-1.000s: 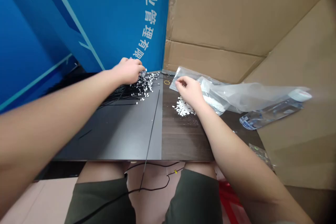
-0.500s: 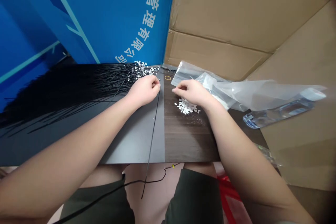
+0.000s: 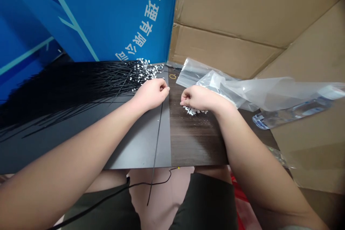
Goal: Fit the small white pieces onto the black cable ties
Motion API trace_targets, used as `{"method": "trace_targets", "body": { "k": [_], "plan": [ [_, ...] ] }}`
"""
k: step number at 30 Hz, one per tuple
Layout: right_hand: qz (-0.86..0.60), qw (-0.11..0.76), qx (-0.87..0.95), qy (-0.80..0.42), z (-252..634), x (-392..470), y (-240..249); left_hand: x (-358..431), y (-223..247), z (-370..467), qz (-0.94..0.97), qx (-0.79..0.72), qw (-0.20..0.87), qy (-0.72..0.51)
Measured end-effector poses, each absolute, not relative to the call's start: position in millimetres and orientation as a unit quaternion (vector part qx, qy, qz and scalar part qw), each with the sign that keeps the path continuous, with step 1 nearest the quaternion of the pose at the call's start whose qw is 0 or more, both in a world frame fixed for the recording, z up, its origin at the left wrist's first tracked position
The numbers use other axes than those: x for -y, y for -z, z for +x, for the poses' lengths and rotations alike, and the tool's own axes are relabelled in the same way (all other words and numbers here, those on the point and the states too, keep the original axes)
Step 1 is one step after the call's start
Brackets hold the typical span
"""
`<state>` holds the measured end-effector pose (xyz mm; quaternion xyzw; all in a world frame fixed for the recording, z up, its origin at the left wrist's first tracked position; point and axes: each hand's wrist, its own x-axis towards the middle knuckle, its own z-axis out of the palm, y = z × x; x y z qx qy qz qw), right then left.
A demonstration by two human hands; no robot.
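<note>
Pinched in my left hand (image 3: pixel 152 92) is a thin black strand (image 3: pixel 157 143), which hangs down across the grey surface and past the table's front edge. My right hand (image 3: pixel 198 99) is closed above a pile of small white pieces (image 3: pixel 193 111); its fingertips touch the pile's left side, and whether a piece is between them is too small to tell. Behind and left of my left hand lies a large bundle of black strands (image 3: pixel 81 79), many with small white pieces (image 3: pixel 144 70) at their right ends.
Clear plastic bags (image 3: pixel 258 91) lie behind and right of my right hand, with a plastic bottle (image 3: pixel 293 113) beside them. A yellow ring (image 3: pixel 173 76) rests near the back. A blue panel (image 3: pixel 107 14) and cardboard (image 3: pixel 229 10) stand behind the table (image 3: pixel 199 147).
My right hand has moved down onto the white pile and its fingers have curled in. My left hand has shifted slightly right with the strand. The view has shifted a little.
</note>
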<state>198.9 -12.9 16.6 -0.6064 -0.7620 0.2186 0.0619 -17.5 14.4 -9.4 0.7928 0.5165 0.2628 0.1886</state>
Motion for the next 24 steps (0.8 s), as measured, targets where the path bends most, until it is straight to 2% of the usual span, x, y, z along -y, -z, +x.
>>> {"method": "trace_targets", "body": {
  "k": [4, 7, 11, 14, 16, 19, 24],
  "plan": [
    [-0.588, 0.051, 0.784, -0.193, 195, 13, -10, -13, 6, -18, 0.786, -0.514, 0.2, -0.28],
    [-0.574, 0.084, 0.798, -0.165, 193, 13, -7, -13, 4, -17, 0.767, -0.508, 0.24, -0.31],
    [-0.548, 0.196, 0.784, -0.216, 189, 11, -8, -10, 2, -14, 0.676, -0.486, 0.421, -0.36],
    [-0.513, 0.329, 0.743, -0.275, 184, 7, -4, -6, -2, -11, 0.558, -0.436, 0.593, -0.382],
    [-0.486, 0.422, 0.708, -0.292, 180, 4, 2, -3, -5, -10, 0.502, -0.385, 0.672, -0.385],
    [-0.438, 0.503, 0.678, -0.311, 173, 1, 11, -1, -9, -10, 0.455, -0.333, 0.728, -0.39],
    [-0.381, 0.57, 0.651, -0.326, 155, 6, 12, -5, -9, -13, 0.412, -0.288, 0.764, -0.404]
  ]
}}
